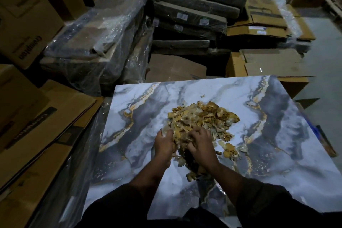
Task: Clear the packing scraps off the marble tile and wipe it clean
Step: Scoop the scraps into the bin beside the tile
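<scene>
tan scraps [201, 116] under both hands [183, 144]

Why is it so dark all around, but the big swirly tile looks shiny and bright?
In the head view, the room is dim, so the cardboard boxes and dark sleeves sink into shadow; the glossy marble tile bounces back light, with small glare spots near its lower edge; the wide lens bends the edges, so the boxes lean; the hands in the scrap pile look slightly soft.

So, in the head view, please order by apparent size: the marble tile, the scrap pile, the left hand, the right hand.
1. marble tile
2. scrap pile
3. left hand and right hand: they look alike, so no ranking.
</scene>
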The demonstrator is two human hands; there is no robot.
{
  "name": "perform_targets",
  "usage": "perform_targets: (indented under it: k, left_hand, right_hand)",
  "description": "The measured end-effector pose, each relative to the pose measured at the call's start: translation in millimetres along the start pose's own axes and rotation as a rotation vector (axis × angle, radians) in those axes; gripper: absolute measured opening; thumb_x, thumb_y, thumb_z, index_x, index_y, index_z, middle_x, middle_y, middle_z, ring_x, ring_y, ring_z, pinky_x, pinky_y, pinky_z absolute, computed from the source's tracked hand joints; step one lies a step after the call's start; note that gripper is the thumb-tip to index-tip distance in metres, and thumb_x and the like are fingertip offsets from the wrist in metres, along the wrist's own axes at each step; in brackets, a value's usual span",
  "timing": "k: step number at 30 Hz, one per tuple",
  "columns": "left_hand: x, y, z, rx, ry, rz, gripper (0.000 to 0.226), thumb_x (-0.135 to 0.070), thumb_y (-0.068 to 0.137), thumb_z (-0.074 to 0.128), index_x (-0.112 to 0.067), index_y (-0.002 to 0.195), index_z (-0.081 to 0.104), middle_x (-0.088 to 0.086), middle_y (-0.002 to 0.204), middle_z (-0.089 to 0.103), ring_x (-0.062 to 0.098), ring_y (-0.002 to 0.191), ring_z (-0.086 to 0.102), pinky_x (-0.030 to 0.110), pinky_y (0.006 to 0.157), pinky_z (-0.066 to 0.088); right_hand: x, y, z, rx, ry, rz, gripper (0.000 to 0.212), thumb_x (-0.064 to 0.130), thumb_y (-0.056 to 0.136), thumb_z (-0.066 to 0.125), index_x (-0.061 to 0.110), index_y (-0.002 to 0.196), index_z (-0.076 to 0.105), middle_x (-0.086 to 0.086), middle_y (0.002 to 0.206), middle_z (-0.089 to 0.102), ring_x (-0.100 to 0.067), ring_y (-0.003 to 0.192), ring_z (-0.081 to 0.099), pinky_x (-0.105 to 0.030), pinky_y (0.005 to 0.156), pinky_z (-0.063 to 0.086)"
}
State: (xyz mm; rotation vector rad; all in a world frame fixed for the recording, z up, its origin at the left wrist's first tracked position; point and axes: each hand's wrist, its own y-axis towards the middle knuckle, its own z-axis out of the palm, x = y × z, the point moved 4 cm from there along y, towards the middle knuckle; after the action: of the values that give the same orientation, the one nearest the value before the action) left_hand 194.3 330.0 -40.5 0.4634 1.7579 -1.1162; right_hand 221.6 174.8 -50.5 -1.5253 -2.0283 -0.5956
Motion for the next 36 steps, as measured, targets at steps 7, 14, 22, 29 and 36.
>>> perform_targets:
  k: [7,14,22,29,36]
  left_hand:
    - [-16.0,-8.9,18.8,-0.055,-0.002,0.061,0.049,-0.031,0.099,0.057,-0.017,0.146,0.051,0.007,0.139,0.06,0.026,0.117,0.059,0.042,0.099,0.052]
    - [-25.9,-25.3,56.0,0.077,0.018,0.096,0.046,-0.028,0.104,0.05,-0.018,0.149,0.046,0.008,0.147,0.054,0.027,0.129,0.055,0.042,0.105,0.049]
    - [-33.3,-53.8,69.2,0.214,-0.109,0.14,0.045,-0.047,0.102,0.053,-0.024,0.141,0.052,0.003,0.142,0.058,0.021,0.127,0.057,0.044,0.11,0.047]
    - [-38.0,-57.0,77.4,0.274,-0.014,0.056,0.086,-0.049,0.078,0.083,-0.012,0.146,0.047,0.01,0.13,0.067,0.028,0.115,0.067,0.051,0.101,0.054]
    - [-44.0,-70.3,94.5,0.263,-0.282,-0.037,0.053,-0.018,0.086,0.078,-0.004,0.133,0.058,0.019,0.124,0.069,0.035,0.105,0.07,0.048,0.086,0.061]
  right_hand:
    - [6.7,7.1,-27.9,-0.143,0.322,0.194,0.022,0.009,0.094,0.053,0.015,0.113,0.061,0.001,0.111,0.044,-0.023,0.113,0.041,-0.039,0.092,0.041]
    - [29.1,11.1,-30.7,-0.259,0.578,0.321,0.013,0.008,0.097,0.046,0.012,0.099,0.058,0.001,0.103,0.047,-0.026,0.102,0.049,-0.037,0.088,0.043]
    - [38.7,10.1,-30.8,-0.32,1.026,0.63,0.041,0.036,0.108,0.039,0.005,0.119,0.064,-0.01,0.115,0.062,-0.024,0.107,0.06,-0.045,0.101,0.049]
    - [48.3,1.1,-57.5,-0.442,1.191,0.637,0.032,0.031,0.106,0.042,0.02,0.103,0.071,-0.005,0.111,0.068,-0.021,0.101,0.067,-0.037,0.086,0.055]
    - [43.8,-9.7,-94.4,-0.459,1.273,0.575,0.031,0.027,0.097,0.05,0.018,0.1,0.08,-0.003,0.11,0.076,-0.02,0.102,0.072,-0.036,0.082,0.06]
